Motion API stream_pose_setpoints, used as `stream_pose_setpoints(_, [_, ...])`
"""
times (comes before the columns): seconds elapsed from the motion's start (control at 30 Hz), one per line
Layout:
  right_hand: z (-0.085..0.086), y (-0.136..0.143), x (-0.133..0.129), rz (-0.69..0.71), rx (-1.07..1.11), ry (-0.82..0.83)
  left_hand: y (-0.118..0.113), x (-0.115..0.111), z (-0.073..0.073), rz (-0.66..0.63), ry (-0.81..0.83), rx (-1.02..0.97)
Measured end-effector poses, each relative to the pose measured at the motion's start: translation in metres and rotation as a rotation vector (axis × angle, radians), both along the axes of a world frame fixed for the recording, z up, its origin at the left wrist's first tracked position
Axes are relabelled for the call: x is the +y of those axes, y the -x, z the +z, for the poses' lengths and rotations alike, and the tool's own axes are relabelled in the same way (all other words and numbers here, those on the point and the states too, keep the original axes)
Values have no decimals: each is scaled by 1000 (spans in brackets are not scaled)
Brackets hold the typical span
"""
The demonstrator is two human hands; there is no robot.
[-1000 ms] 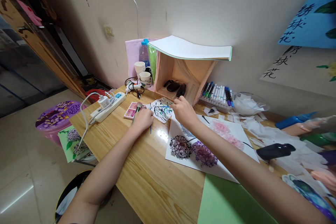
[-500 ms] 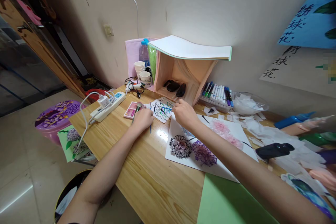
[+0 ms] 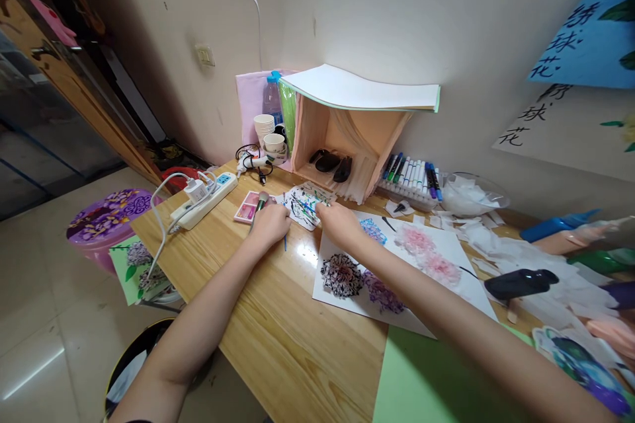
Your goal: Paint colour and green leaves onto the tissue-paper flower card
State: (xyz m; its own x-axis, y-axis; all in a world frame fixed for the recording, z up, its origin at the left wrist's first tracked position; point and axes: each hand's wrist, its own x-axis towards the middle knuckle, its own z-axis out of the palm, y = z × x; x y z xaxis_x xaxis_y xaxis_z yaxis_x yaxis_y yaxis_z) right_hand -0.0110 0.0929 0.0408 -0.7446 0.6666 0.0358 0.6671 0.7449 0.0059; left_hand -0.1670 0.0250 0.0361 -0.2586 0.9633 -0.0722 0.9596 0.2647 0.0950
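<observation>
My right hand (image 3: 342, 226) is closed, with a thin blue paintbrush (image 3: 308, 208) pinched in its fingers. The brush lies over a paint-stained sheet (image 3: 299, 211) with black, green and blue marks. At the sheet's left edge my left hand (image 3: 270, 225) is curled closed. A thin blue stick (image 3: 285, 243) shows below its fingertips, but what the fingers grip is hidden. A makeup brush (image 3: 260, 199) and a pink palette (image 3: 246, 207) are beside this hand. Under my right forearm lies a white sheet (image 3: 325, 244) with black-and-white, purple, pink and blue flowers.
A power strip (image 3: 204, 201) with cables lies at the left edge. Behind are paper cups (image 3: 264, 124), a peach-draped box (image 3: 322, 132) and markers (image 3: 409, 175). To the right are a black bottle (image 3: 520, 284) and white scraps (image 3: 496, 244). Green paper (image 3: 421, 377) lies in front.
My right hand has shifted left and slightly toward me, bringing the paintbrush over the stained sheet. More of the blue flower is visible. My left hand stays in place.
</observation>
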Motion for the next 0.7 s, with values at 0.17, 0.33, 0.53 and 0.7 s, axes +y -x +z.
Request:
stream_pose_setpoints(0.17, [-1,5,-1,-40,6,43,-1,0,1,11,7,-3])
stream_pose_setpoints(0.33, [-3,12,0,-69,15,71,-1,0,2,9,14,-3])
stream_pose_setpoints(0.53, [3,22,-8,-83,14,57,-2,0,2,-6,10,7])
stream_pose_setpoints(0.7, [6,25,-15,-103,3,58,-2,-1,3,-13,6,14])
